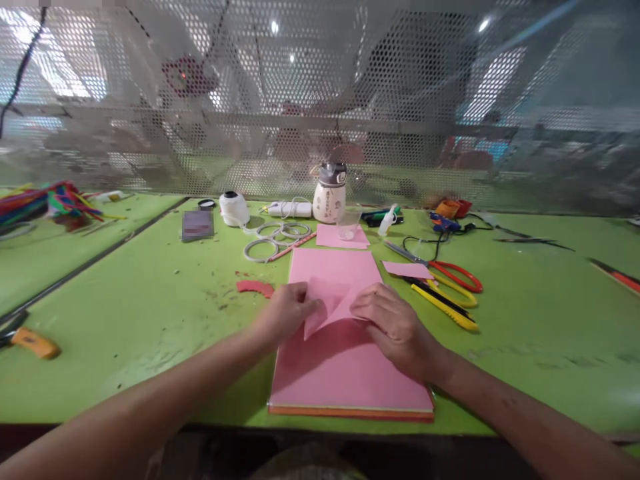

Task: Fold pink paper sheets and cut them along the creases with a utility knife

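Observation:
A small piece of pink paper (327, 300) is held between my two hands, with a fold or bend across it. My left hand (287, 310) pinches its left edge between thumb and fingers. At its right side, my right hand (393, 323) has its fingers curled over the paper. Beneath both hands lies a stack of pink sheets (345, 380), with orange-red layers showing at the front edge. Part of the held paper is hidden by my right fingers.
Right of the stack lie scissors (455, 275), a yellow cutter (445, 305) and a pink paper strip (407, 269). Behind stand a bottle (329, 200), a clear cup (349, 223) and a small glue bottle (387, 221). Left are a red curved scrap (255, 287) and a coiled white cable (283, 233).

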The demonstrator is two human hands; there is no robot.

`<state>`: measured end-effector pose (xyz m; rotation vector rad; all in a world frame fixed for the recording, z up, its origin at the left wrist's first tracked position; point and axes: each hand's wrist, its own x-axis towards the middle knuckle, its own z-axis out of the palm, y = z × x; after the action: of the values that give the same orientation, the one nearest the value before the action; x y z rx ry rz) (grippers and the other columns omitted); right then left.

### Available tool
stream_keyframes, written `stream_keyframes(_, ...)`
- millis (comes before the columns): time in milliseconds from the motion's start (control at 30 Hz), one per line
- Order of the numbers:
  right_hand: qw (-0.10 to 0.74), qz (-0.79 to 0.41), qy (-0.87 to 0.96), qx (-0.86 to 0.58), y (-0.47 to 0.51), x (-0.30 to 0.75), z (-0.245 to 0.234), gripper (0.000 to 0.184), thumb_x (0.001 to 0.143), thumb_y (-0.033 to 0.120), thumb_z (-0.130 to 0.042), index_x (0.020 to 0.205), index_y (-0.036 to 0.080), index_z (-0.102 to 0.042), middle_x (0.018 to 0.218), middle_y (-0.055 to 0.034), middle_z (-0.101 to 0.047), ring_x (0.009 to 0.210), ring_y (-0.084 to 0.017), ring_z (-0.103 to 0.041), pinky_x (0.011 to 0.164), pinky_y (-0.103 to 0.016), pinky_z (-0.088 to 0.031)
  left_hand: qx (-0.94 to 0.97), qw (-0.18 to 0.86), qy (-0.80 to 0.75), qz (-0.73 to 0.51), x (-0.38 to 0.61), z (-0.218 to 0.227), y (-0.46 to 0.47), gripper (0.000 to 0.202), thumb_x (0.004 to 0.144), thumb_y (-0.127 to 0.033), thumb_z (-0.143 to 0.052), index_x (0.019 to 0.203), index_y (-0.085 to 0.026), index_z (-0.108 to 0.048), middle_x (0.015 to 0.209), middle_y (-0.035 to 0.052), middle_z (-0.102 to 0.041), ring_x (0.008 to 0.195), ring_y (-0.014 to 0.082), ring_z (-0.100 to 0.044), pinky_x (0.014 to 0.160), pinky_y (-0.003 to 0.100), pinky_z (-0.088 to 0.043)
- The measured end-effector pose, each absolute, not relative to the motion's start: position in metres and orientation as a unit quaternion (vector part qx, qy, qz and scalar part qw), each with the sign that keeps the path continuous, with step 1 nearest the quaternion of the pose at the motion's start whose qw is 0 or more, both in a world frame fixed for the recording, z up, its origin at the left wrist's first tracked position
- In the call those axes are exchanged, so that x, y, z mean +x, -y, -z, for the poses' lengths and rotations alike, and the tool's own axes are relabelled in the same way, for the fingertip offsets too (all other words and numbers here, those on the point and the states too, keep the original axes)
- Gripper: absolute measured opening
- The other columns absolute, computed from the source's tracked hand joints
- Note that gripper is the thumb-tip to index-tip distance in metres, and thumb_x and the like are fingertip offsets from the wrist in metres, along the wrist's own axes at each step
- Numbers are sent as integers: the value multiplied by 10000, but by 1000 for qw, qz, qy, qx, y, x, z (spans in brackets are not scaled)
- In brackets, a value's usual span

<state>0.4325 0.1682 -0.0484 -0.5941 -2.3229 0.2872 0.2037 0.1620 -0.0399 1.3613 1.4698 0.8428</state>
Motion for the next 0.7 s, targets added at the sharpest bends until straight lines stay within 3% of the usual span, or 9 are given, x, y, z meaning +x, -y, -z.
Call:
stream_keyframes(100,329,-176,896,-241,-168,434,54,130,974,99,-525,968,176,-630,905,-91,-655,912,-228,-584,794,-401,-502,600,359,-636,-328,191,49,-160,214,705,-289,-741,852,-169,-643,671,-9,-613,641,176,-571,602,283,-417)
stream_keyframes(200,317,-198,894,-247,-168,433,57,126,982,118,-527,967,178,-637,920,-95,-663,917,-227,-591,798,-398,-512,731,159,-575,-332,181,54,-156,383,784,-121,-598,1160,-175,-638,1047,88,-686,921,229,-617,807,369,-502)
stream_keyframes(300,312,-204,897,-239,-167,431,55,146,977,102,-520,967,187,-639,959,-99,-672,949,-229,-590,813,-401,-519,862,111,-390,-304,174,51,-149,533,727,30,-461,1153,-201,-682,1232,103,-661,1128,238,-567,959,403,-496)
stream_keyframes(433,312,-195,897,-245,-163,429,51,155,977,99,-514,930,184,-635,959,-103,-667,950,-230,-585,807,-399,-519,892,106,-369,-239,171,40,-137,459,677,-58,-594,1098,-192,-715,1330,133,-610,1200,323,-505,993,495,-472)
stream_keyframes(500,309,-196,894,-260,-162,427,49,153,986,118,-507,951,185,-640,933,-96,-666,930,-229,-583,793,-397,-515,886,115,-390,-224,171,38,-134,391,741,-144,-643,1122,-204,-712,1307,124,-627,1137,311,-527,974,483,-471)
stream_keyframes(600,304,-218,885,-279,-163,426,47,157,999,143,-497,970,199,-641,905,-79,-663,912,-227,-587,784,-393,-505,878,138,-378,-259,171,44,-138,205,925,-227,-570,1052,-220,-732,1148,88,-716,971,229,-591,905,396,-478)
stream_keyframes(700,308,-251,869,-294,-165,427,46,149,1001,158,-508,961,214,-641,907,-60,-667,912,-209,-604,793,-361,-497,850,185,-378,-317,171,52,-148,239,981,-223,-517,912,-199,-745,994,75,-750,873,183,-621,835,334,-471)
